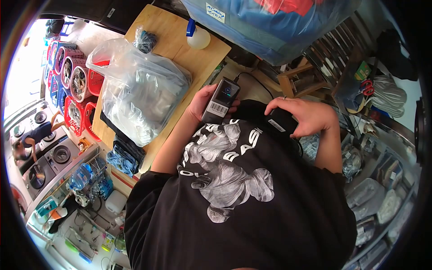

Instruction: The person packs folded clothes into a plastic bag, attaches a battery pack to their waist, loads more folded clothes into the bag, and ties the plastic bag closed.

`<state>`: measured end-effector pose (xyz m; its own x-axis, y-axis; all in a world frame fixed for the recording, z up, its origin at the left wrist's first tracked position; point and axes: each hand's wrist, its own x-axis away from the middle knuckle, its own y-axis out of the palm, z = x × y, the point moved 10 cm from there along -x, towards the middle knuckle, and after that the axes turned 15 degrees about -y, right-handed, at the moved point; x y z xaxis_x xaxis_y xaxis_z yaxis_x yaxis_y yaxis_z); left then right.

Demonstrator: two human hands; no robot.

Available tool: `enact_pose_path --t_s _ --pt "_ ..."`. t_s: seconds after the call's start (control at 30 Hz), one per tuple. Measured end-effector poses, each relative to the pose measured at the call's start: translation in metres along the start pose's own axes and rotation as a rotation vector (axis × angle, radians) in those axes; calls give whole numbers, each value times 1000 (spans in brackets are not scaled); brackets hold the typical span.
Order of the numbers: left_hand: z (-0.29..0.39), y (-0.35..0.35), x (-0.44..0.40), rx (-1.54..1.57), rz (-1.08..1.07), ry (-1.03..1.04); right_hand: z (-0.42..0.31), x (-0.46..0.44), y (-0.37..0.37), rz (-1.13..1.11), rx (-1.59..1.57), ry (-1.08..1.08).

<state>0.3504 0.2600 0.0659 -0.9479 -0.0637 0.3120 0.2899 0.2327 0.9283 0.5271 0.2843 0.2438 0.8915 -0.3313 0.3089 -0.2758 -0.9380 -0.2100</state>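
My left hand (201, 104) is closed around a dark, box-shaped device with a small lit screen (220, 100). A white barcode label is stuck on its lower part, and a black cable (255, 77) runs from its top end. In my right hand (311, 116) is a black object with a barcode label (280, 120); its kind is unclear, and its edges blend into dark things behind it. Thumb and fingers grip it from opposite sides. Both hands are held in front of my black printed shirt (252, 216).
Left of my hands, a wooden table (204, 63) bears a filled clear plastic bag (139, 94) and a spray bottle (199, 39). A large blue bag (270, 31) stands ahead. Bagged items fill a bin (373, 193) at right. Baskets (78, 83) and a person (38, 135) are farther left.
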Motion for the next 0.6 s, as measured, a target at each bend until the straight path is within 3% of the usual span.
enact_pose_path --t_s 0.27,0.6 --pt "-1 -3 -3 -46 -71 -26 -2 0 1 -4 1 3" --pt "-4 -4 0 31 29 -20 -3 1 3 -4 25 -15"
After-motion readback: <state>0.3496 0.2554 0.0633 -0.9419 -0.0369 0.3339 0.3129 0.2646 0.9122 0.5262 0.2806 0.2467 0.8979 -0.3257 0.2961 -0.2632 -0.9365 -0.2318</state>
